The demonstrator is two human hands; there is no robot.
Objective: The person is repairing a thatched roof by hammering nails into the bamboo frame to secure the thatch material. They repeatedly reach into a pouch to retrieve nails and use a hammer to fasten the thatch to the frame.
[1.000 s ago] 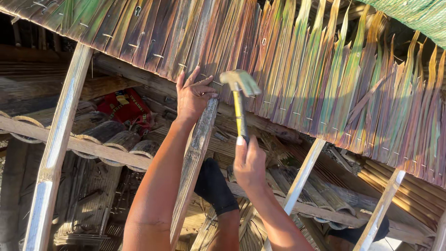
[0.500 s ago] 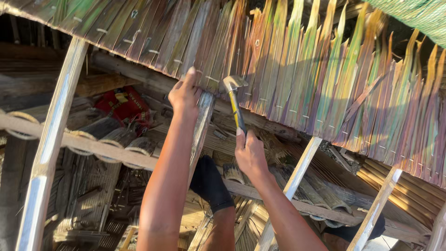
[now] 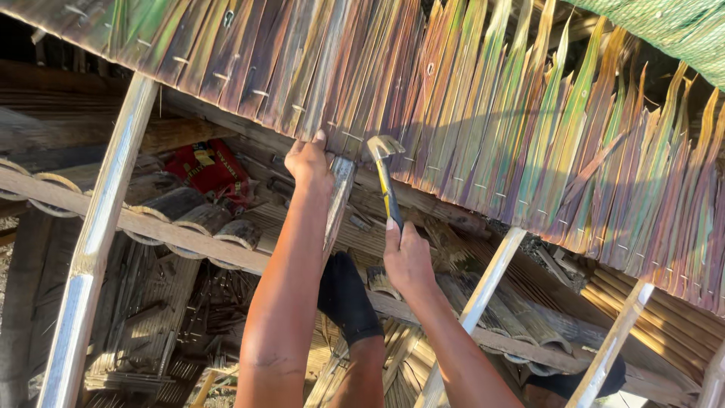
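Pale bamboo rafters (image 3: 98, 234) and rolled thatch bundles (image 3: 189, 215) crowd below the palm-leaf thatch panel (image 3: 483, 113), a red packet (image 3: 211, 168) lying behind. The left hand (image 3: 308, 162) clamps its grip on a grey wooden batten (image 3: 337, 200) against the thatch edge. The right hand (image 3: 408, 257) is closed round a yellow-handled claw hammer (image 3: 387, 177), its steel head just under the leaves.

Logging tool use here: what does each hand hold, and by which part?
The right hand grips a yellow-handled claw hammer at the handle's lower end. The left hand holds the top of a grey wooden slat.
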